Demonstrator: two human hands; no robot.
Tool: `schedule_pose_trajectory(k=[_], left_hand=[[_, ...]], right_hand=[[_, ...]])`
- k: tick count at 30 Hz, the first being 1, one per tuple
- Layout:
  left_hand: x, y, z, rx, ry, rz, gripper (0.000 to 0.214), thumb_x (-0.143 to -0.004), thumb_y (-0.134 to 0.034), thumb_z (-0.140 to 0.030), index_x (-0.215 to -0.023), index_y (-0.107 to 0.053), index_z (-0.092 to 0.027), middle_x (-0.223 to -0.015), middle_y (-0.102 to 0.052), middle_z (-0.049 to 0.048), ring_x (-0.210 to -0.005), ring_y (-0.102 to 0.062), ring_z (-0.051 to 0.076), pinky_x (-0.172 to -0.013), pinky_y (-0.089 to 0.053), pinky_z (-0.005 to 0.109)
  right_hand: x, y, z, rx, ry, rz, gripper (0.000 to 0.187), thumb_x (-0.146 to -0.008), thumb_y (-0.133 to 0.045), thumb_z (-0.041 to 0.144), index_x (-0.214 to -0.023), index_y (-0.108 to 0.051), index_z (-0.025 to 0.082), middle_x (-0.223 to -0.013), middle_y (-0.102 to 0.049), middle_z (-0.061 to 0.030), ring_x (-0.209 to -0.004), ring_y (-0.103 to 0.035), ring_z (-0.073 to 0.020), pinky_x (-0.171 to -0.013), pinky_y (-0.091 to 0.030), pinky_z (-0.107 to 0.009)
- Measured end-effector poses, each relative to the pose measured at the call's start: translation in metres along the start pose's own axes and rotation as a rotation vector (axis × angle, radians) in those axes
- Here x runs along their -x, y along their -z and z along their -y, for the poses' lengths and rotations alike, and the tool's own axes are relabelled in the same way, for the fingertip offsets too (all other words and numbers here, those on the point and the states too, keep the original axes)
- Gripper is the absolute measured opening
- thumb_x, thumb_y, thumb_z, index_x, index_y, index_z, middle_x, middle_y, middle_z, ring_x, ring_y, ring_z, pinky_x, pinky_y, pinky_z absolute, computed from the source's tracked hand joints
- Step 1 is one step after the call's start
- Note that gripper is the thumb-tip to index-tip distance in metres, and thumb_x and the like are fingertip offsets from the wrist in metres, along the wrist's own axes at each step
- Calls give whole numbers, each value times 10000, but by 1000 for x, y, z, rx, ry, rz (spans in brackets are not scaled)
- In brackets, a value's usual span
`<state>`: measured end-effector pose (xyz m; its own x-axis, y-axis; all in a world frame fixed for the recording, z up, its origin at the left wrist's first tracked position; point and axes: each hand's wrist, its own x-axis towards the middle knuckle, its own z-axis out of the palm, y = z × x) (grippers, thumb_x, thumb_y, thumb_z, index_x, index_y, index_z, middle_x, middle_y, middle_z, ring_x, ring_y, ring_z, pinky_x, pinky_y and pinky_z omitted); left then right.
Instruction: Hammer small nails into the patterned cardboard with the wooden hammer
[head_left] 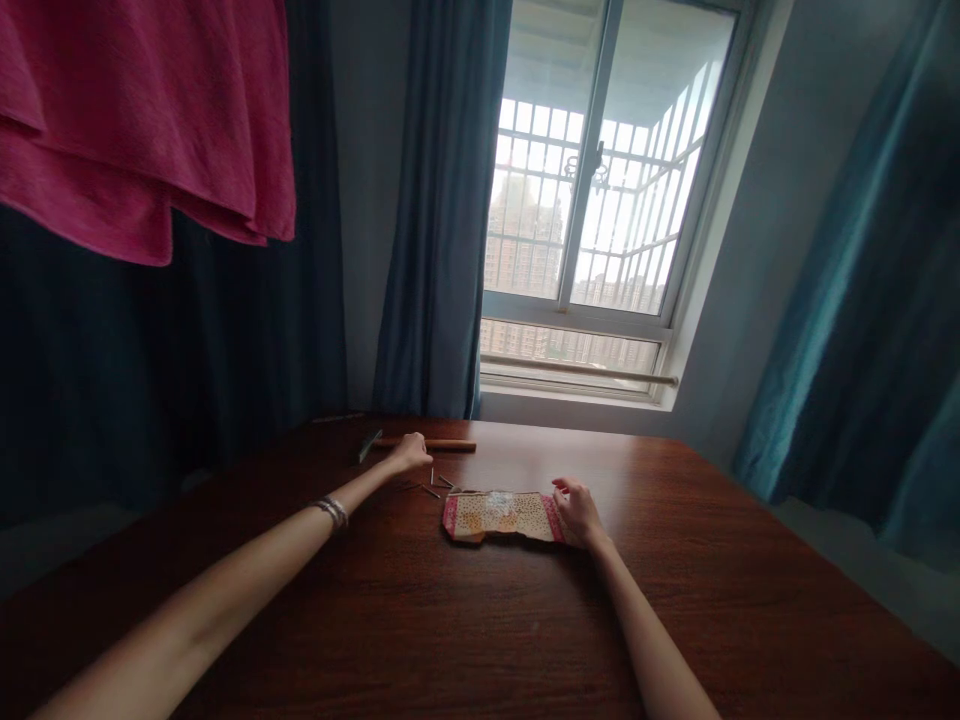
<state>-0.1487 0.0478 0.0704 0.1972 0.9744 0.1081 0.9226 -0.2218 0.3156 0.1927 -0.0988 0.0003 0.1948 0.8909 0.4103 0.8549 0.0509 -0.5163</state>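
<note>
My left hand (410, 453) is closed in a pinch, with a thin nail (432, 477) pointing down from its fingertips. A few more nails (430, 492) lie loose on the table just under it. Behind that hand lies a hammer (457, 446), its metal head to the left and its wooden handle partly covered by the hand. My right hand (577, 508) rests on the right end of a flat, ragged-edged board (499, 513) with a speckled face and pink-red ends. Its fingers are curled loosely and somewhat apart, the thumb side toward the board.
The brown wooden table (420, 620) reaches back to a barred window (585, 190). Blue curtains (442, 220) hang on both sides. A pink towel (150, 120) hangs at the upper left, above the table's left side.
</note>
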Motion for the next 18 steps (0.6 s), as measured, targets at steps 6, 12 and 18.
schedule_pose_trajectory(k=[6, 12, 18], left_hand=[[18, -29, -55, 682, -258, 2, 237, -625, -547, -275, -742, -644, -93, -661, -631, 49, -594, -551, 136, -537, -393, 210], [51, -71, -85, 816, -315, 81, 226, -612, -586, -290, -726, -632, -101, -657, -621, 42, -581, -535, 126, -520, -387, 211], [54, -85, -80, 827, -346, 33, 224, -652, -567, -302, -746, -632, -110, -678, -638, 39, -610, -549, 131, -550, -401, 220]], right_hand=[[3, -1, 4, 27, 20, 18, 264, -792, -434, 256, -973, -621, 210, -976, -644, -49, -848, -588, -162, -763, -396, -254], [8, -1, 7, 62, 29, 33, 257, -809, -431, 269, -969, -625, 216, -947, -643, -53, -887, -570, -176, -793, -375, -263], [10, -2, 10, 91, 32, 61, 262, -821, -413, 269, -977, -619, 223, -954, -640, -57, -892, -566, -177, -767, -376, -261]])
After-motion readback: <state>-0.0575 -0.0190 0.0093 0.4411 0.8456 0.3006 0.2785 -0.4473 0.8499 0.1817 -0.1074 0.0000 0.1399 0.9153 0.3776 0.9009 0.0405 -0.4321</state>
